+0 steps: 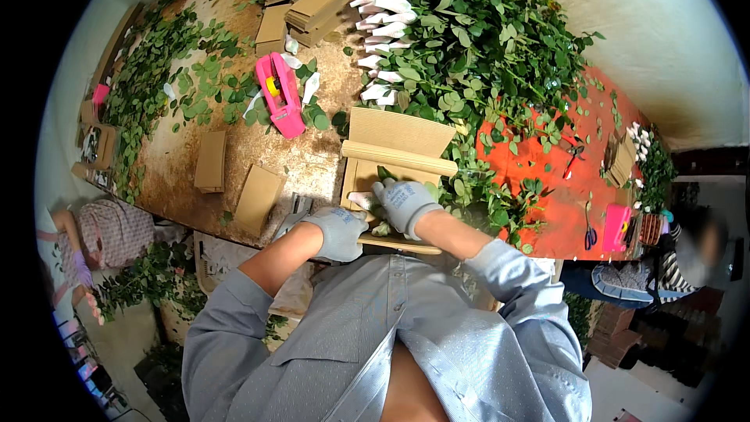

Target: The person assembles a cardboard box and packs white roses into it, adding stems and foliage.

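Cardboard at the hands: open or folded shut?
Open: the cardboard has its far panel spread away, leaving the left hand and right hand uncovered.

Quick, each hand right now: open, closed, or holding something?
Left hand: partly curled beside a pale bud; grip hidden.
Right hand: over the cardboard; open or closed can't be told.

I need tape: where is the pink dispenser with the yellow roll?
Head view, left of centre: the dispenser is on the table, between the cardboard stacks and left hand.
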Action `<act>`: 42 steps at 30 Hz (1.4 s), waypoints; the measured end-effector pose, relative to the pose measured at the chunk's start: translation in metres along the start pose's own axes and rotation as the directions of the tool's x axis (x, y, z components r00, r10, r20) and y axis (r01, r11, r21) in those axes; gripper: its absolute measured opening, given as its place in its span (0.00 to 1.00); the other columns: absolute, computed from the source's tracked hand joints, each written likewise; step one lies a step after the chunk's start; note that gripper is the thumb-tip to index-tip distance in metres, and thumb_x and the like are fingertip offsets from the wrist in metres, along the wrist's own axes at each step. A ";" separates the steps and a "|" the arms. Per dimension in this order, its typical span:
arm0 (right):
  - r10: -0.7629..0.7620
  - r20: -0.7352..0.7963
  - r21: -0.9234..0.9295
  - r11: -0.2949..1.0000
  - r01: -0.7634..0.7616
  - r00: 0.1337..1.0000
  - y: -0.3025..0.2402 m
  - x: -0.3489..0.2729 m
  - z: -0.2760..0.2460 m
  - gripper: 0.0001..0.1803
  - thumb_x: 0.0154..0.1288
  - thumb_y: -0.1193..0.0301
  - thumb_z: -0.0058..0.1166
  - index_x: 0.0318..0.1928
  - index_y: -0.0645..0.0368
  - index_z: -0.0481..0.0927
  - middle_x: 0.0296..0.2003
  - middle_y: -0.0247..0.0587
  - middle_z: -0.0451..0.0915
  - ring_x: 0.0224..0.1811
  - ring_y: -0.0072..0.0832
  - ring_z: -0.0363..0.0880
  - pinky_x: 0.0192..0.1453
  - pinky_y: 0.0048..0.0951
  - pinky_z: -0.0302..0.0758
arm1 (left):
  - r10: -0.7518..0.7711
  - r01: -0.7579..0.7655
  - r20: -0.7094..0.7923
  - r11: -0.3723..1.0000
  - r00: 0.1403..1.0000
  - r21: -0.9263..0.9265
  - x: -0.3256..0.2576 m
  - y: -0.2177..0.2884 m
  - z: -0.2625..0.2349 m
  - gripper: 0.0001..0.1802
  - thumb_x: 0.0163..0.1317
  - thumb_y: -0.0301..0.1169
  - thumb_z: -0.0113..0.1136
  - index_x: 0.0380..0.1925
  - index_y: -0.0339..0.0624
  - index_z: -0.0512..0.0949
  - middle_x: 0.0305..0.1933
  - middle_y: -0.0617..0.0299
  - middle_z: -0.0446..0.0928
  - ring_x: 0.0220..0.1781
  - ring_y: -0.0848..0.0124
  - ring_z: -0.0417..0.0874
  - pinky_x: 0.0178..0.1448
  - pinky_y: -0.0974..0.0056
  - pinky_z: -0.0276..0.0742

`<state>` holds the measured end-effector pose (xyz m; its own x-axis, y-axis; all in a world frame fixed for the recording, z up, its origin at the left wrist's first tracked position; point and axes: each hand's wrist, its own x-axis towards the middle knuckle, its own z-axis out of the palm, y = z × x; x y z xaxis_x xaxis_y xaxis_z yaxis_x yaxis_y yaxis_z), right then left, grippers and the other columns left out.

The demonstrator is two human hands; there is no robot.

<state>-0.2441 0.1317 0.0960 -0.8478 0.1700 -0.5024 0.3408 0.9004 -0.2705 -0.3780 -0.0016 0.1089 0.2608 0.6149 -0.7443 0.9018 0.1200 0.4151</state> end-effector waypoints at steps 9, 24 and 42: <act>-0.158 0.006 0.099 0.983 0.157 0.987 0.006 0.005 0.023 0.20 0.69 0.70 0.51 0.60 0.58 0.75 0.53 0.51 0.82 0.52 0.47 0.84 0.51 0.47 0.80 | 0.352 -0.428 -0.265 0.840 0.898 -0.333 -0.014 -0.038 -0.001 0.28 0.65 0.44 0.63 0.59 0.35 0.77 0.62 0.46 0.78 0.62 0.52 0.80 0.68 0.55 0.73; -0.158 0.032 0.275 0.951 0.144 0.987 0.009 0.000 0.028 0.20 0.69 0.71 0.51 0.60 0.59 0.72 0.50 0.55 0.84 0.52 0.51 0.84 0.52 0.49 0.79 | 0.128 -0.156 -0.459 0.988 0.879 -0.023 0.019 -0.058 0.016 0.13 0.60 0.41 0.66 0.34 0.42 0.82 0.37 0.52 0.79 0.43 0.51 0.81 0.48 0.50 0.76; -0.197 0.032 0.224 0.957 0.185 0.980 0.006 0.001 0.033 0.24 0.73 0.73 0.40 0.68 0.57 0.68 0.52 0.58 0.83 0.52 0.52 0.84 0.54 0.48 0.79 | -0.263 0.270 -0.115 0.961 0.958 0.053 -0.042 -0.110 -0.004 0.12 0.61 0.36 0.56 0.36 0.40 0.82 0.42 0.49 0.81 0.45 0.48 0.82 0.51 0.48 0.76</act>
<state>-0.2298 0.1247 0.0668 -0.8849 -0.0234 -0.4652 0.2605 0.8031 -0.5359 -0.4894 -0.0374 0.0969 -0.0269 0.6474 -0.7617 0.9556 0.2403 0.1705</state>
